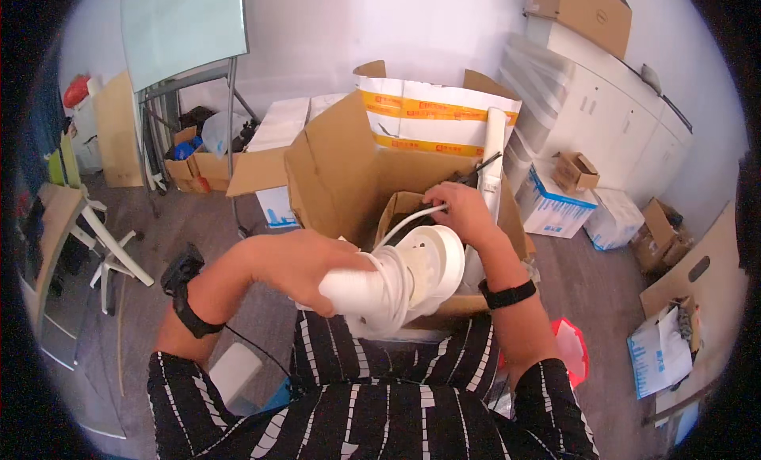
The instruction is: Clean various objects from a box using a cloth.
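Note:
My left hand [309, 266] grips a white cylindrical plastic device [351, 290] with a round, flanged end. Several turns of white cable [389, 293] wrap around its middle. A free length of that cable runs up to my right hand [461, 213], whose fingers pinch it. The device is held above the front of a large open cardboard box [333, 156]. Inside the box, behind my right hand, I see a smaller carton [389, 213], a dark rod-like item [487, 162] and an upright white tube [492, 150]. My right palm and fingertips are partly hidden.
Behind the box stands a taped white carton [440, 112]. White cabinets [624, 115] and blue-and-white boxes [556, 201] line the right side. At left are a board on a metal stand [184, 32] and a chair base [110, 266]. A red-rimmed bin [572, 353] is near my right elbow.

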The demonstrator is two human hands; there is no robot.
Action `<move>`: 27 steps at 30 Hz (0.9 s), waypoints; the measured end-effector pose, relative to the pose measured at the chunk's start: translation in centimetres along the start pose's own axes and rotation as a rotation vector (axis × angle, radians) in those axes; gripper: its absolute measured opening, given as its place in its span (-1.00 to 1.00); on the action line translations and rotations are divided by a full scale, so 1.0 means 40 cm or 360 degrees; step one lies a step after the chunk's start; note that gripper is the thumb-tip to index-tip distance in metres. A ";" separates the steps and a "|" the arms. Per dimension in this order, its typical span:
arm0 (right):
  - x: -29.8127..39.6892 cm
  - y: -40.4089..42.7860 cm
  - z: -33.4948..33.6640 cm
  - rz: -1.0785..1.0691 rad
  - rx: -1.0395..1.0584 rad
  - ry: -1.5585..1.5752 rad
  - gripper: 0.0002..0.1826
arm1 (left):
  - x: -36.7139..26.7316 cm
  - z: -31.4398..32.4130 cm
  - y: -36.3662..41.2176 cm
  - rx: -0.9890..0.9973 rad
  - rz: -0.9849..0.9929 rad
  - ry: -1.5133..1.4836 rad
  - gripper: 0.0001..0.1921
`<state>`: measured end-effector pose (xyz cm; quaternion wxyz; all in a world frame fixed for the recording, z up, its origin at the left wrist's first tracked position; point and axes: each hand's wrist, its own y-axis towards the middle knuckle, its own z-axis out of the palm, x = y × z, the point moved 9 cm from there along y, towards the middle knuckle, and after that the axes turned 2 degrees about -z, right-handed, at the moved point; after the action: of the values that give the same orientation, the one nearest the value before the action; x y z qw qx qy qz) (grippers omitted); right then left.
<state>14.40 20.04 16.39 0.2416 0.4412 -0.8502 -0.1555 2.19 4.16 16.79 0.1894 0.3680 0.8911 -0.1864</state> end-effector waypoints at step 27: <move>0.235 -0.051 -0.256 0.0139 -0.0621 -0.0142 -0.73 | 0.072 0.017 -0.044 -0.0460 -0.0395 -0.0004 -0.28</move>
<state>16.77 10.61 26.54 0.2910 0.3413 -0.8322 -0.3260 -0.86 4.38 15.18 0.2170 0.2241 0.9468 -0.0788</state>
